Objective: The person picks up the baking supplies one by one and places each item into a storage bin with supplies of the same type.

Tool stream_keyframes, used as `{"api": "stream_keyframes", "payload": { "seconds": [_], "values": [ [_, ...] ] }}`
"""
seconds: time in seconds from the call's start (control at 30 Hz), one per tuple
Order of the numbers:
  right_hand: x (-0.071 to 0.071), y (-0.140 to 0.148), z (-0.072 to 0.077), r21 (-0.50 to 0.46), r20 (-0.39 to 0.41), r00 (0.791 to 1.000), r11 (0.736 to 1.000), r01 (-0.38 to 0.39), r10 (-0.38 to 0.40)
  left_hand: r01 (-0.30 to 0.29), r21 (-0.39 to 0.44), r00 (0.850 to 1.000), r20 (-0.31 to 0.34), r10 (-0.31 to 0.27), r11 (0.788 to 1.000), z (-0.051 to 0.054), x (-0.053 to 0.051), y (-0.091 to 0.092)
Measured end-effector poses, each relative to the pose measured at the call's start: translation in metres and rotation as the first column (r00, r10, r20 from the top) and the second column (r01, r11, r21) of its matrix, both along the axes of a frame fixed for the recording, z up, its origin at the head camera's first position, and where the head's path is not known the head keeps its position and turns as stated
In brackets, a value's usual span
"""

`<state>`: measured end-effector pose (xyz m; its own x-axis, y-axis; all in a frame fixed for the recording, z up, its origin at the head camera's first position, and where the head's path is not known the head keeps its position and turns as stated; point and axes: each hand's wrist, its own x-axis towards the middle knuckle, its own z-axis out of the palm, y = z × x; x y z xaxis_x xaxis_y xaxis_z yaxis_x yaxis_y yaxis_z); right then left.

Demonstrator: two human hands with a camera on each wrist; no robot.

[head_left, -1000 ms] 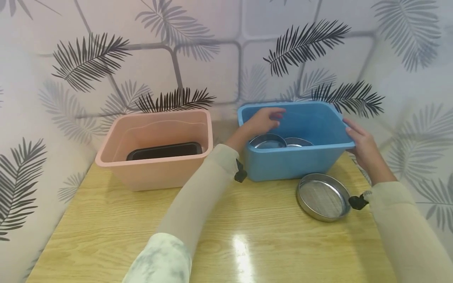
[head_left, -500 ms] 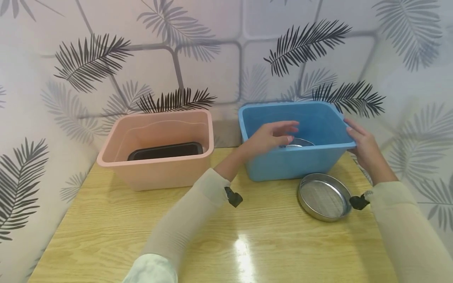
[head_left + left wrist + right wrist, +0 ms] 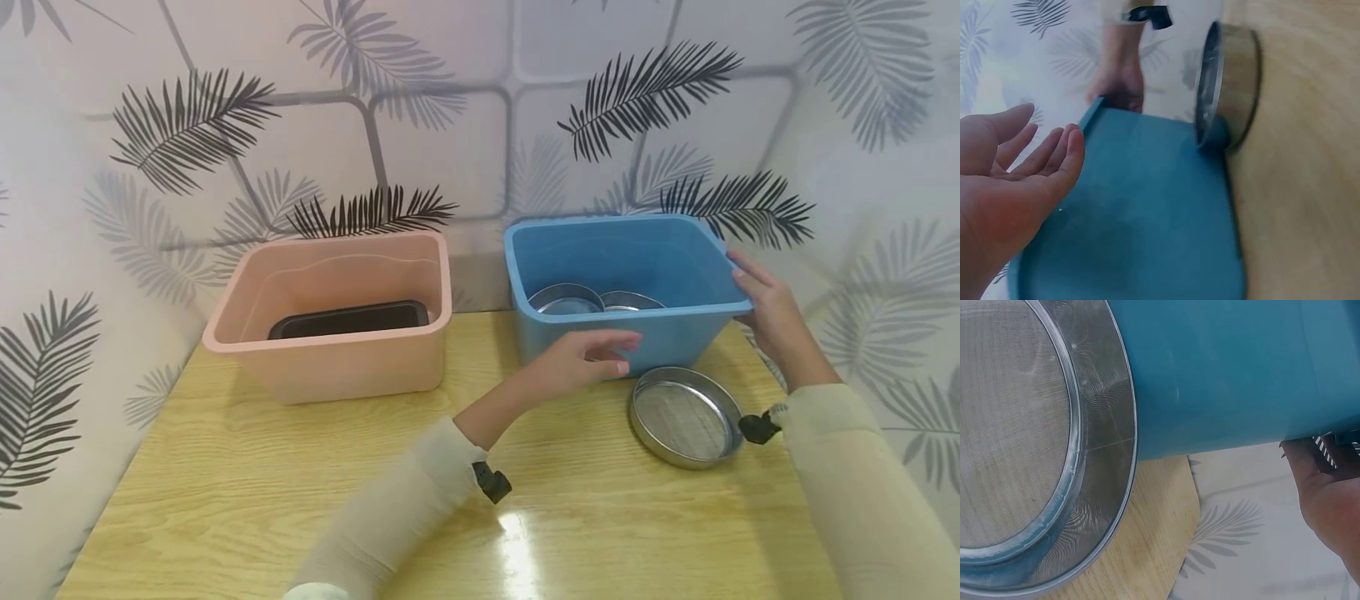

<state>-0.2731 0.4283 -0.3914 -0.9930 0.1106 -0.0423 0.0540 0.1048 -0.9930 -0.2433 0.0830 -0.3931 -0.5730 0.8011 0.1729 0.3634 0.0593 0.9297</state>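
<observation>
My left hand (image 3: 576,364) hovers before the front wall of a blue plastic bin (image 3: 611,333). Its fingers are loosely bent, and nothing is held. My right hand (image 3: 776,325) grips the bin's right rim, as the left wrist view shows from the front. On the table, ahead of the bin's right corner, lies a round metal sieve (image 3: 684,419) with a fine mesh, large in the right wrist view. Two more round metal pieces, a nearer one (image 3: 566,302) and another (image 3: 632,301), show inside the bin; its front wall hides their lower parts.
A pink bin (image 3: 341,367) stands to the left, holding a black item with a rounded rim (image 3: 352,321). Both bins stand on a wooden table (image 3: 247,500), close to a leaf-patterned wall (image 3: 465,150).
My left hand has come out of the blue bin, passing over its front rim and down toward me with nothing in it. The right hand, the bins and the sieve have stayed put.
</observation>
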Motion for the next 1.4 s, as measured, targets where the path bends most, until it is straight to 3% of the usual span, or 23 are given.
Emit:
{"api": "stream_keyframes", "payload": {
  "seconds": [0.17, 0.27, 0.43, 0.57, 0.77, 0.93, 1.2, 1.4],
  "values": [
    [-0.001, -0.001, 0.001, 0.004, 0.006, 1.0, 1.0, 0.006, -0.006, -0.04, -0.086, 0.998, 0.043, 0.043, 0.995, -0.03, 0.009, 0.011],
    [-0.002, -0.001, 0.002, 0.006, 0.008, 1.0, 1.0, 0.011, -0.011, -0.05, -0.116, 0.998, 0.031, 0.054, 0.992, -0.046, 0.01, 0.02],
    [-0.003, -0.001, 0.002, 0.005, 0.012, 1.0, 1.0, 0.014, -0.014, -0.068, -0.15, 0.998, -0.007, 0.068, 0.986, -0.07, 0.008, 0.034],
    [-0.002, 0.0, 0.002, 0.002, 0.011, 1.0, 1.0, 0.013, -0.013, -0.082, -0.165, 0.997, -0.026, 0.079, 0.983, -0.083, 0.003, 0.041],
    [-0.001, 0.002, -0.001, -0.057, -0.014, 1.0, 0.998, 0.0, 0.0, -0.124, -0.187, 0.992, 0.0, 0.127, 0.975, -0.096, -0.001, 0.051],
    [-0.001, 0.002, -0.002, -0.04, -0.023, 1.0, 0.999, 0.002, -0.003, -0.142, -0.205, 0.988, 0.026, 0.151, 0.968, -0.103, -0.002, 0.057],
    [0.0, 0.001, 0.0, 0.008, 0.004, 1.0, 1.0, 0.008, -0.008, -0.141, -0.262, 0.99, -0.038, 0.136, 0.955, -0.111, -0.004, 0.067],
    [-0.002, 0.0, -0.002, -0.031, -0.013, 1.0, 1.0, 0.006, -0.006, -0.162, -0.276, 0.987, -0.041, 0.156, 0.947, -0.111, -0.001, 0.07]
  ]
}}
